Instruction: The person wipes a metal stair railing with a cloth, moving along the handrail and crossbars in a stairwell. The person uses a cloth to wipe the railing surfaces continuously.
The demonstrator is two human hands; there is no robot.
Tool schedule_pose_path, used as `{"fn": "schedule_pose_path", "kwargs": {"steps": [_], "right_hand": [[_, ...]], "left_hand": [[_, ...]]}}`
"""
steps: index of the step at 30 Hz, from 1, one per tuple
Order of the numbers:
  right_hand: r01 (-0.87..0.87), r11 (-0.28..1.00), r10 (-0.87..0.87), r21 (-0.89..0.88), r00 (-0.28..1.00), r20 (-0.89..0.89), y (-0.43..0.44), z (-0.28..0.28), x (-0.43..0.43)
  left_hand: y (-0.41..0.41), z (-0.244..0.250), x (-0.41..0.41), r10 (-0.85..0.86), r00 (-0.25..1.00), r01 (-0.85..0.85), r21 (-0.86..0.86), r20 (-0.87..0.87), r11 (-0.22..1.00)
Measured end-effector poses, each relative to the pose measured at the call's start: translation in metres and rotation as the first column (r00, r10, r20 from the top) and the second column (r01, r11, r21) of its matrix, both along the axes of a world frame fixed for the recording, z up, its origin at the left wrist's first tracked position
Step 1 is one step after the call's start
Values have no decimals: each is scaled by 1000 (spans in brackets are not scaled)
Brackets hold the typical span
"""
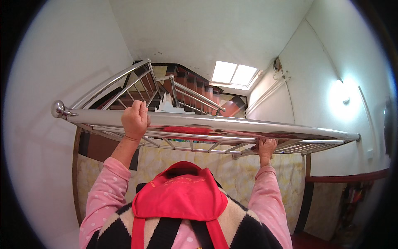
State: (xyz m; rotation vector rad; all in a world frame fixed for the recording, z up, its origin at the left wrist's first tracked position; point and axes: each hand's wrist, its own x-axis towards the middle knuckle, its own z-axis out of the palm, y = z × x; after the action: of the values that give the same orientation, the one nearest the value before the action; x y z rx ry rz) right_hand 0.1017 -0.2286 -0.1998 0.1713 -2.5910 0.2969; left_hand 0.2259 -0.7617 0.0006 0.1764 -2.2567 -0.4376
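A polished stainless steel handrail [199, 119] crosses the view in front of me. On its left part lies my left hand [135, 120], fingers closed around something at the top bar; whether it grips the bar itself or a cloth is hard to tell. My right hand [266, 147] reaches under the top rail at the right, closed at a lower bar near a railing post; what is inside the fingers is hidden. A red apron [180, 194] hangs on my chest over pink dotted sleeves and a checked knit vest.
Beyond the rail, stairs [199, 85] with dark red treads lead down between steel banisters [199, 96]. A bright window [235, 74] is in the far wall, a lit lamp [342, 91] on the right wall. Yellowish marbled floor tiles [217, 168] lie below me.
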Motion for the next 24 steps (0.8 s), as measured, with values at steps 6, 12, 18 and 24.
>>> {"fn": "schedule_pose_path", "kwargs": {"steps": [6,12,18,24], "right_hand": [[20,1000,-24,15,939,342,-90,4,19],[-359,917,398,-171,842,366,-244,24,62],[-494,852,523,-172,793,312,-260,41,60],[-150,986,167,80,941,-295,-118,15,30]], "left_hand": [[1,2,-1,13,1000,-13,4,10,1000],[-2,0,1,25,999,-25,0,32,1000],[-6,-3,4,-3,1000,3,-3,5,1000],[-8,-2,6,-14,1000,15,11,-15,1000]]}}
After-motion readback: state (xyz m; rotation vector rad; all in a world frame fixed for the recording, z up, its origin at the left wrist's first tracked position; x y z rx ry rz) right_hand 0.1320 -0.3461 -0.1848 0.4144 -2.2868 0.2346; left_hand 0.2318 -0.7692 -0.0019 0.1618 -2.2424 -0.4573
